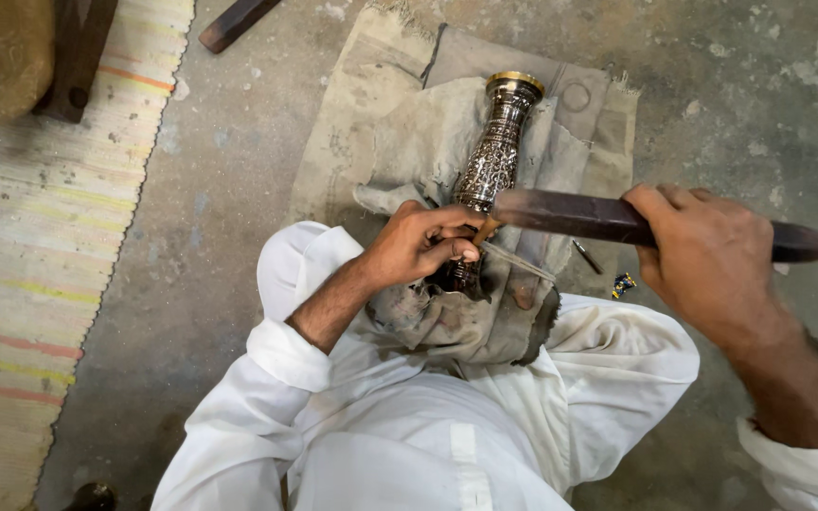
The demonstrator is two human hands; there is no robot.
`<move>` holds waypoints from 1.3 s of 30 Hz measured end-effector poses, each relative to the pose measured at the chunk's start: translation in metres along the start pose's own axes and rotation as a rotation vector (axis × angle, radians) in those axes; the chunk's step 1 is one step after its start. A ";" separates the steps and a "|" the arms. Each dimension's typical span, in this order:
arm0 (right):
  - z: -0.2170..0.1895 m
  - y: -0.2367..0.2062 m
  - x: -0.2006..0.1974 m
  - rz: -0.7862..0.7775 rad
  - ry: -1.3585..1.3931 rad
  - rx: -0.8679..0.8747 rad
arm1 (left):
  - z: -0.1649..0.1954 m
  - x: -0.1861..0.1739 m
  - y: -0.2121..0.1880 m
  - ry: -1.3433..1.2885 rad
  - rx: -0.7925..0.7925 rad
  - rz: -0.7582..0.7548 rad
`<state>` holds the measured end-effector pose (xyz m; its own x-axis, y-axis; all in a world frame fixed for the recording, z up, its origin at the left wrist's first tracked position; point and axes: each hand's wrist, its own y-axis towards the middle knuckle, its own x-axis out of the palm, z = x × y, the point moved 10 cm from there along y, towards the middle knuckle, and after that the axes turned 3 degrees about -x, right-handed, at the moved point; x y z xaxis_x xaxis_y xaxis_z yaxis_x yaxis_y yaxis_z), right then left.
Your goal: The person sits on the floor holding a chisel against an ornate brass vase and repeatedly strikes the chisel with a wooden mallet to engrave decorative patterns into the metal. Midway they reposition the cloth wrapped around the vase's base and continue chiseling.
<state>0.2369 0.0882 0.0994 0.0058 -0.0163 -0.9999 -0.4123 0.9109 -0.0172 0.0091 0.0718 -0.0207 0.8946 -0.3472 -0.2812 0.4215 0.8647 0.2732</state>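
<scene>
An engraved metal vase [496, 151] with a brass rim lies on its side on a worn grey cloth [400, 132], its base toward my lap. My left hand [423, 241] pinches a thin metal chisel [515, 260] held against the lower part of the vase. My right hand [707, 255] grips a long dark wooden stick [570, 216], whose left end sits over the top of the chisel. I sit on the floor in white clothes, with the cloth draped over my knees.
A striped woven mat [40, 246] covers the floor at the left. Dark wooden pieces [78, 57] lie at the upper left, another [236, 21] at the top. A small thin tool [587, 256] and a small coloured object [623, 284] rest on the concrete floor [740, 95].
</scene>
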 end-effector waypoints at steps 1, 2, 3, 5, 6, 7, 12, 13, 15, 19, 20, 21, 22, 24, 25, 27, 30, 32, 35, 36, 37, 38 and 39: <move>-0.004 0.000 -0.002 0.025 -0.047 -0.037 | -0.001 0.000 0.000 0.001 -0.002 -0.001; -0.009 -0.001 -0.004 0.045 -0.097 -0.074 | -0.002 0.000 -0.001 -0.003 -0.004 -0.002; -0.003 -0.001 -0.001 0.015 -0.042 -0.024 | -0.003 0.000 -0.001 -0.010 -0.009 0.006; 0.007 -0.003 0.007 -0.057 0.072 0.064 | 0.002 -0.001 -0.002 -0.006 0.040 0.013; 0.001 -0.002 0.009 -0.064 -0.005 0.004 | 0.005 -0.001 -0.003 0.000 0.066 0.012; -0.005 -0.003 0.011 -0.064 -0.080 -0.045 | 0.004 -0.004 -0.002 -0.036 0.056 0.036; 0.006 -0.001 0.013 -0.036 -0.046 -0.016 | -0.009 -0.003 0.004 0.028 -0.137 0.044; 0.012 0.000 0.012 -0.015 0.039 0.021 | -0.008 -0.003 0.005 0.014 -0.139 0.038; 0.018 0.002 0.011 -0.006 0.106 0.067 | -0.006 -0.002 0.007 -0.014 -0.139 0.016; -0.001 0.009 -0.001 0.039 -0.045 -0.087 | 0.001 -0.004 0.007 -0.021 -0.081 0.044; -0.010 0.011 -0.007 0.079 -0.104 -0.170 | 0.001 -0.005 0.006 -0.031 -0.074 0.060; 0.001 0.014 -0.004 0.017 -0.043 -0.060 | 0.000 -0.006 0.005 -0.042 -0.067 0.082; 0.012 0.018 0.000 -0.048 0.019 0.044 | -0.002 -0.005 0.004 -0.025 -0.081 0.083; 0.007 0.021 0.000 -0.057 -0.026 0.015 | -0.008 -0.004 0.002 0.013 -0.111 0.084; -0.007 0.022 -0.006 0.005 -0.135 -0.112 | -0.013 -0.006 0.001 -0.006 -0.135 0.097; -0.014 0.023 -0.007 0.033 -0.151 -0.182 | -0.021 -0.005 -0.003 -0.054 -0.189 0.118; 0.005 0.031 0.001 -0.024 0.076 -0.036 | -0.018 -0.005 -0.001 -0.169 -0.114 0.130; 0.015 0.032 0.001 -0.008 0.159 0.043 | -0.021 -0.004 -0.001 -0.149 -0.149 0.122; 0.011 0.035 -0.006 0.090 0.243 -0.019 | -0.021 -0.004 -0.001 -0.122 -0.176 0.117; 0.007 0.038 0.000 0.032 0.156 -0.053 | -0.021 -0.005 -0.001 -0.114 -0.182 0.117; 0.003 0.040 0.006 -0.026 0.069 -0.087 | -0.018 -0.005 0.000 -0.119 -0.172 0.116; -0.001 0.041 0.011 -0.085 -0.019 -0.122 | -0.015 -0.005 0.000 -0.124 -0.162 0.115; -0.002 0.042 0.013 -0.102 -0.090 -0.120 | -0.013 -0.004 0.000 -0.130 -0.151 0.113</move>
<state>0.2180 0.1258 0.0855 0.1329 -0.0641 -0.9891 -0.5107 0.8508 -0.1237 0.0035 0.0779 -0.0312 0.9506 -0.2804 -0.1335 0.2992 0.9419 0.1524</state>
